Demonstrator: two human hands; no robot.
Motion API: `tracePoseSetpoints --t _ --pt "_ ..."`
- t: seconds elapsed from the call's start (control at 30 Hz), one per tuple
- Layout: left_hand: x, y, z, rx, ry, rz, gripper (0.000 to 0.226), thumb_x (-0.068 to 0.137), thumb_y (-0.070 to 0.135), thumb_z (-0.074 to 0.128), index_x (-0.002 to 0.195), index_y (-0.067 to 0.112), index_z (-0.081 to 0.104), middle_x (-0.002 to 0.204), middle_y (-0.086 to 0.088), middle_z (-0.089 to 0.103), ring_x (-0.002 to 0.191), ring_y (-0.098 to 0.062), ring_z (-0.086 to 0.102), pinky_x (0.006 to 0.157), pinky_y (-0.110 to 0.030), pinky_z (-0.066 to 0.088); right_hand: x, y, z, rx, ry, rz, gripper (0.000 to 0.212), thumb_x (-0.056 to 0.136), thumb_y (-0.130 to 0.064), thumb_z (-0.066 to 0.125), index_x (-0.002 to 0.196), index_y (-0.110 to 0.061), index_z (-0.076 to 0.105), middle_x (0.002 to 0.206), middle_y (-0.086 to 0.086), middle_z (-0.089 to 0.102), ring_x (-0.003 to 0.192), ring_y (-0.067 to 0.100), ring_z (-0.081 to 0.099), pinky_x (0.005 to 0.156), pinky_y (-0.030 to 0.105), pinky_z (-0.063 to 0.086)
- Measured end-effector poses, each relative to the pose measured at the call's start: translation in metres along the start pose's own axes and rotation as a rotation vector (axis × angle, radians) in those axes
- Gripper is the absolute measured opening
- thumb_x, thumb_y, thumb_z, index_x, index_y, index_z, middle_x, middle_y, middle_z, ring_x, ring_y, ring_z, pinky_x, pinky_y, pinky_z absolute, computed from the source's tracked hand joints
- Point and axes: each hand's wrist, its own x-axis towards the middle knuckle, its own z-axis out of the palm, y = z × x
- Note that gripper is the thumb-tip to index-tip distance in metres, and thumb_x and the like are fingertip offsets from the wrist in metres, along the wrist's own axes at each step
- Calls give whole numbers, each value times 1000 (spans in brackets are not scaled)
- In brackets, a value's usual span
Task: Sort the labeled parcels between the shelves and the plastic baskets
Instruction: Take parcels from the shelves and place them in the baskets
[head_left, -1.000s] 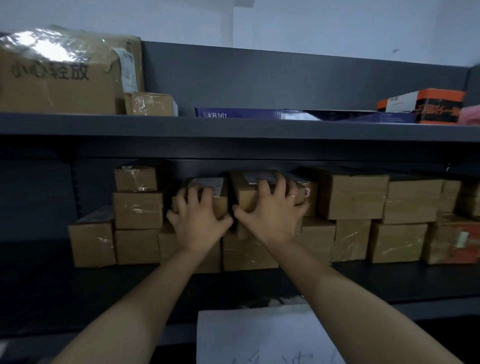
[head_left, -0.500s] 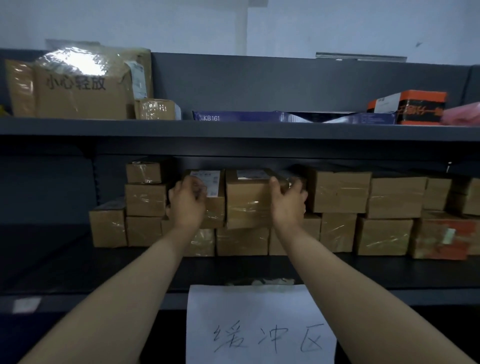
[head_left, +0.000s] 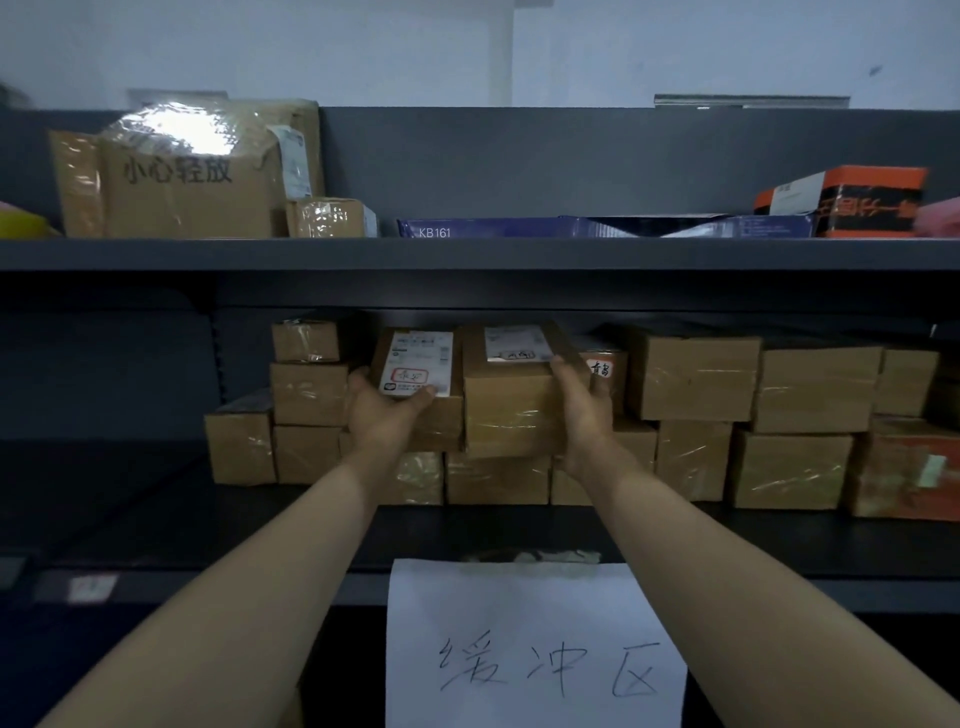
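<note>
Above the paper sign (head_left: 535, 644), on the middle shelf (head_left: 156, 525), the left hand (head_left: 382, 415) grips the smaller parcel (head_left: 436, 423), label tipped outward; the right hand (head_left: 582, 410) grips the touching larger parcel (head_left: 509, 410); likely so the labels can be read before sorting.

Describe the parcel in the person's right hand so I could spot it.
Find the dark shelf above the handwritten paper sign, stacked with brown boxes. Near its middle, the right hand grips a taped parcel. It juts forward, white label lying on its top face.
</note>
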Motion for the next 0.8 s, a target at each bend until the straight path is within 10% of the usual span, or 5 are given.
tracePoseSetpoints --t 0.27,0.5,0.8 --pt "-38 -13 -4 -78 -1 52 89 71 17 81 142 16 29 132 -5 53 118 -20 54 101 -40 44 -18 9 -19 15 -69 -105 76 68 -50 71 137 -38 41 131 3 49 112 28 54 97 56 46" --pt "-62 -10 -13 42 7 43 90 67 30 83 141 18 34 135 -6 48 122 -27 49 101 -51 43 -41 3 -49 -29 -72 -82 39 87 -31 65 123 -23 54 108 -5 57 100 18 54 92 42 44" --pt "-94 0 -43 -143 12 45 79 75 10 77 139 19 32 132 -8 50 116 -23 54 84 -27 45 -105 -10 -50 -132 -4 -64 51 89 -31 62 134 -32 39 113 -1 49 95 19 49 95 50 47"
